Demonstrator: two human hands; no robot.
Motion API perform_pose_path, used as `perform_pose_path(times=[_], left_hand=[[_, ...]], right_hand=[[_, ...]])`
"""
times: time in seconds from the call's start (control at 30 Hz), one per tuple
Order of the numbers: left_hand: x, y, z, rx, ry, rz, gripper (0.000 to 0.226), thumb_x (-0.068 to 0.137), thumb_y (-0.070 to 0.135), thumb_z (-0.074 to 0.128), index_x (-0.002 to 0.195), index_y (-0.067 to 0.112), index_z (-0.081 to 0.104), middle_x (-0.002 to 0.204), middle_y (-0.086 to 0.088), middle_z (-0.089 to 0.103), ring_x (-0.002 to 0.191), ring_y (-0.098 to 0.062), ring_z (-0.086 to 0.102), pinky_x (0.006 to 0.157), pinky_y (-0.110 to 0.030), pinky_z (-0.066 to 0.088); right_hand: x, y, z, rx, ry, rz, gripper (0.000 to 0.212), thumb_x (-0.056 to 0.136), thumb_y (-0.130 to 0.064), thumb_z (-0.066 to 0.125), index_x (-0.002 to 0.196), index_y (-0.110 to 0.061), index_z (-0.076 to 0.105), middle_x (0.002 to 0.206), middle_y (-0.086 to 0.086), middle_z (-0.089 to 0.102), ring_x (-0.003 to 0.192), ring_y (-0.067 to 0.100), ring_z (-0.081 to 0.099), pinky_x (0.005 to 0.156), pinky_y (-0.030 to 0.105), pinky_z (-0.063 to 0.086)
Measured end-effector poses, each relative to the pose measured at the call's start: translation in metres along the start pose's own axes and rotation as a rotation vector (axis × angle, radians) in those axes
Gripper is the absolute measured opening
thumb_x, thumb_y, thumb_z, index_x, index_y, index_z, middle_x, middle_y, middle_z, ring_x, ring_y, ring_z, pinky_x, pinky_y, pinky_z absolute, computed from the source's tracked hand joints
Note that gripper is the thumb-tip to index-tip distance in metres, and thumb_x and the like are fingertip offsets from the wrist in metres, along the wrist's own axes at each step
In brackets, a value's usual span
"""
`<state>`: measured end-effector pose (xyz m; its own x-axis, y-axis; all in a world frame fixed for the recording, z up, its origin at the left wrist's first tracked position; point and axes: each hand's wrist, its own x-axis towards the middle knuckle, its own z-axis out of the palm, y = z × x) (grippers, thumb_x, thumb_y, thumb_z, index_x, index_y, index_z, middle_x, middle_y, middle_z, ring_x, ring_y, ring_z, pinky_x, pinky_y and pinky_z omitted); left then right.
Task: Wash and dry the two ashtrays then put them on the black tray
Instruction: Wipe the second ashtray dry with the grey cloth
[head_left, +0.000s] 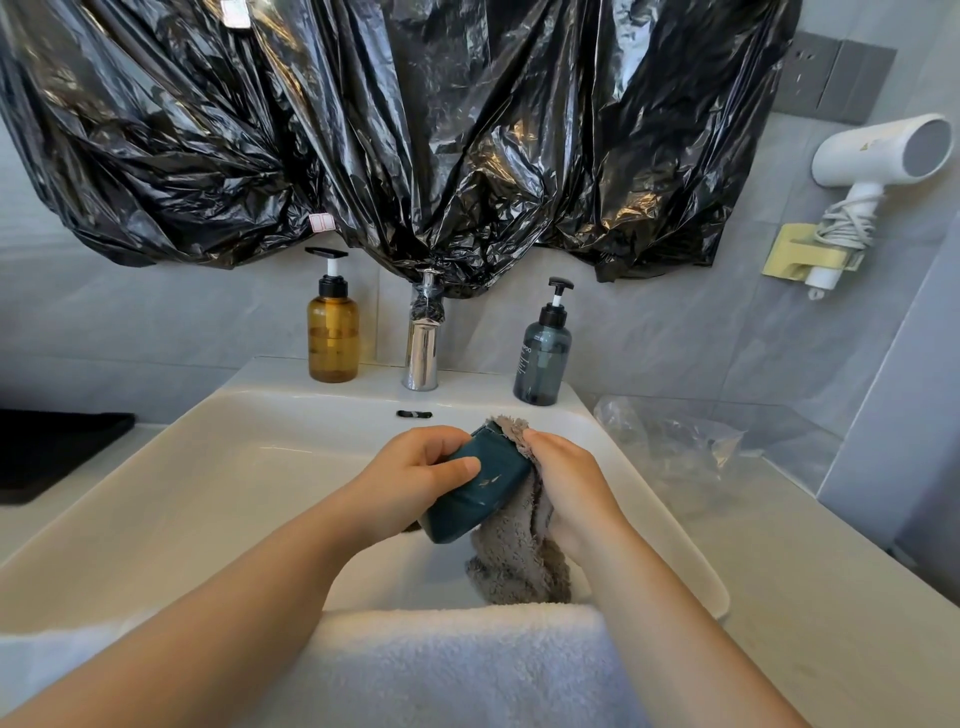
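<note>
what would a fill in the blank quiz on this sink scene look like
1. The left hand grips a dark teal ____ over the sink.
2. The right hand holds a cloth whose colour is ____.
3. The amber bottle stands to the ____ of the tap.

Missing words: ashtray; grey; left.

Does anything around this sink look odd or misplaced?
Yes. Crumpled black plastic sheeting hangs over the wall above the sink, and its lower edge drapes onto the tap. Crumpled clear plastic lies on the right counter.
</note>
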<state>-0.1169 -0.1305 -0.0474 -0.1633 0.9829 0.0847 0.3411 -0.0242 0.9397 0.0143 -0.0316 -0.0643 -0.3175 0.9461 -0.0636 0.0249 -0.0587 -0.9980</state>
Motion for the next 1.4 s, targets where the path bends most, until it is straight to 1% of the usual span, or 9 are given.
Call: perform_pose_path(times=[0.17, 0.27, 0.5, 0.63, 0.73, 0.9, 1.07, 1.17, 1.4], left_hand=[[0.004, 0.001, -0.001, -0.088, 0.016, -0.081, 0.014, 0.092, 0.029, 0.056, 0.087, 0.018, 0.061, 0.086, -0.009, 0.067, 0.078, -0.023, 0.062, 0.075, -0.034, 0.048], [0.006, 0.0, -0.002, -0.072, 0.05, -0.089, 0.02, 0.096, 0.026, 0.052, 0.086, 0.011, 0.061, 0.081, -0.011, 0.064, 0.071, -0.021, 0.06, 0.067, -0.028, 0.045], [0.007, -0.004, -0.005, 0.013, 0.086, -0.103, 0.023, 0.092, 0.025, 0.053, 0.094, 0.003, 0.062, 0.09, -0.02, 0.063, 0.084, -0.031, 0.059, 0.076, -0.039, 0.046], [0.007, -0.004, -0.001, 0.092, 0.062, -0.084, 0.022, 0.098, 0.017, 0.048, 0.107, 0.004, 0.064, 0.102, -0.021, 0.066, 0.084, -0.023, 0.058, 0.071, -0.031, 0.048], [0.005, -0.004, 0.001, 0.095, 0.044, -0.067, 0.023, 0.099, 0.016, 0.047, 0.105, 0.0, 0.062, 0.095, -0.023, 0.062, 0.078, -0.02, 0.054, 0.065, -0.028, 0.043], [0.003, -0.003, -0.005, -0.042, 0.078, -0.046, 0.022, 0.088, 0.026, 0.055, 0.096, 0.008, 0.065, 0.09, -0.021, 0.066, 0.081, -0.031, 0.06, 0.073, -0.04, 0.046], [0.003, -0.001, -0.004, -0.077, 0.073, -0.085, 0.03, 0.079, 0.033, 0.056, 0.095, 0.01, 0.066, 0.101, -0.025, 0.066, 0.083, -0.029, 0.061, 0.077, -0.04, 0.044], [0.006, -0.004, -0.003, -0.076, 0.095, -0.097, 0.024, 0.094, 0.029, 0.055, 0.097, 0.007, 0.066, 0.1, -0.023, 0.069, 0.081, -0.026, 0.062, 0.075, -0.033, 0.045], [0.006, -0.005, -0.002, -0.037, 0.078, -0.073, 0.023, 0.097, 0.022, 0.053, 0.085, 0.006, 0.062, 0.077, -0.013, 0.061, 0.069, -0.022, 0.055, 0.064, -0.029, 0.041]], right_hand=[[-0.005, 0.002, 0.0, 0.036, -0.062, -0.052, 0.02, 0.097, -0.026, 0.056, 0.106, -0.015, 0.071, 0.107, 0.007, 0.072, 0.104, 0.025, 0.066, 0.098, 0.044, 0.051], [-0.011, 0.002, 0.002, -0.14, -0.077, -0.204, 0.017, 0.098, -0.024, 0.056, 0.1, -0.02, 0.072, 0.106, -0.002, 0.071, 0.105, 0.017, 0.063, 0.098, 0.037, 0.05], [-0.014, 0.002, -0.004, -0.378, 0.101, -0.388, 0.03, 0.098, -0.023, 0.056, 0.124, -0.013, 0.067, 0.12, -0.002, 0.067, 0.107, 0.012, 0.059, 0.087, 0.02, 0.044], [-0.018, 0.003, 0.003, -0.458, 0.009, -0.532, 0.03, 0.096, -0.024, 0.059, 0.125, -0.017, 0.066, 0.118, -0.008, 0.067, 0.108, 0.007, 0.06, 0.083, 0.007, 0.044], [-0.013, 0.002, 0.005, -0.443, 0.009, -0.499, 0.03, 0.099, -0.026, 0.053, 0.123, -0.016, 0.068, 0.118, -0.005, 0.068, 0.108, 0.01, 0.061, 0.084, 0.013, 0.046], [-0.009, 0.0, -0.007, -0.262, 0.069, -0.278, 0.028, 0.101, -0.026, 0.048, 0.114, -0.012, 0.069, 0.108, -0.002, 0.068, 0.105, 0.016, 0.06, 0.088, 0.027, 0.046], [-0.013, -0.002, -0.005, -0.292, 0.012, -0.335, 0.023, 0.1, -0.026, 0.052, 0.113, -0.018, 0.069, 0.102, -0.01, 0.065, 0.101, 0.009, 0.059, 0.087, 0.025, 0.046], [-0.013, 0.0, -0.003, -0.304, -0.008, -0.328, 0.025, 0.098, -0.025, 0.054, 0.113, -0.014, 0.072, 0.106, -0.005, 0.069, 0.102, 0.012, 0.061, 0.089, 0.026, 0.048], [-0.016, 0.0, 0.0, -0.301, -0.04, -0.355, 0.024, 0.097, -0.025, 0.057, 0.111, -0.014, 0.074, 0.106, -0.004, 0.071, 0.101, 0.012, 0.063, 0.091, 0.03, 0.051]])
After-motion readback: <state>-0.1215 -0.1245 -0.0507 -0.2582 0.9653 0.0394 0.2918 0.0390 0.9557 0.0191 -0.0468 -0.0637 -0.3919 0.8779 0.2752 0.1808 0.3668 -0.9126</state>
